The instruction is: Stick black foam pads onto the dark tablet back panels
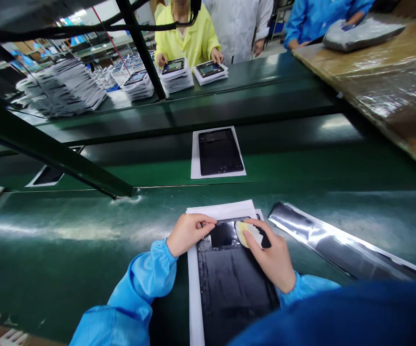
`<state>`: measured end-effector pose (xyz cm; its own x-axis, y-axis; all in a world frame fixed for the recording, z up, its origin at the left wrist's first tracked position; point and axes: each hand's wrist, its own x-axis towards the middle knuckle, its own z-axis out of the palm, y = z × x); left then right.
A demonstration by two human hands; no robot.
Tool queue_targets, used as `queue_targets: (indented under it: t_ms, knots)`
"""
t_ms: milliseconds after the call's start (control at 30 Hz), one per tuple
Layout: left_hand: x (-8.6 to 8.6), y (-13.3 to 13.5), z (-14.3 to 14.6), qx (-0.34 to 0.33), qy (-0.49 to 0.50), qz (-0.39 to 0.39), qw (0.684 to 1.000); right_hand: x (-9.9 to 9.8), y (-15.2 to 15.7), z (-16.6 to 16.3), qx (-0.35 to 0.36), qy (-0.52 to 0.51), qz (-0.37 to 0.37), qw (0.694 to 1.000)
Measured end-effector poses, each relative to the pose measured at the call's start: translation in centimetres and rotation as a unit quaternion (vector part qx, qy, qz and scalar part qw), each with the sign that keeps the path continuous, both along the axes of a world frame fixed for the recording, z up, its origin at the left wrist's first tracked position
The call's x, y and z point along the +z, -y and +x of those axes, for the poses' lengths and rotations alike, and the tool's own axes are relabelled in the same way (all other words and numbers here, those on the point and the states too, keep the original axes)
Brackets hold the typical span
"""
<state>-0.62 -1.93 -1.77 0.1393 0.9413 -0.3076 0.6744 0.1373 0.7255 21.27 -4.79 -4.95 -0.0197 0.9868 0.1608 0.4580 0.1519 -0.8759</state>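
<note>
A dark tablet panel [235, 283] lies on white sheets [194, 298] on the green bench in front of me. Near its top is a shiny black rectangle [224, 234]. My left hand [190, 233] is at the panel's upper left edge, thumb and fingertips pinched together; anything between them is too small to make out. My right hand [275, 254] grips a rounded yellow-and-white pad [248, 234] between thumb and fingers. The pad rests against the right side of the shiny rectangle. My right hand covers part of the panel's upper right edge.
Right of the panel lies a long strip of dark shiny film [337, 240]. Beyond the bench, another tablet panel [219, 151] lies on white paper on the belt. A green post [49, 149] slants in from the left. Across the line, a person in yellow [189, 33] touches paper stacks.
</note>
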Motion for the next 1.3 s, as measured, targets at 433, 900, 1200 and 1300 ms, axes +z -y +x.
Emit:
queue_targets:
  t_ms: [433, 900, 1200, 1300]
  knots:
    - [0.55, 0.61, 0.40, -0.052, -0.081, 0.068, 0.993, -0.16, 0.06, 0.10, 0.007, 0.022, 0.018, 1.000]
    - [0.76, 0.72, 0.58, -0.073, -0.123, 0.086, 0.986, -0.04, -0.02, -0.05, 0.004, 0.032, 0.021, 0.999]
    - [0.69, 0.78, 0.50, -0.069, -0.113, 0.088, 0.987, -0.24, -0.06, 0.04, 0.006, 0.032, 0.026, 0.999]
    - [0.57, 0.76, 0.39, -0.058, -0.096, 0.082, 0.990, -0.18, -0.08, -0.01, 0.007, 0.032, 0.031, 0.999]
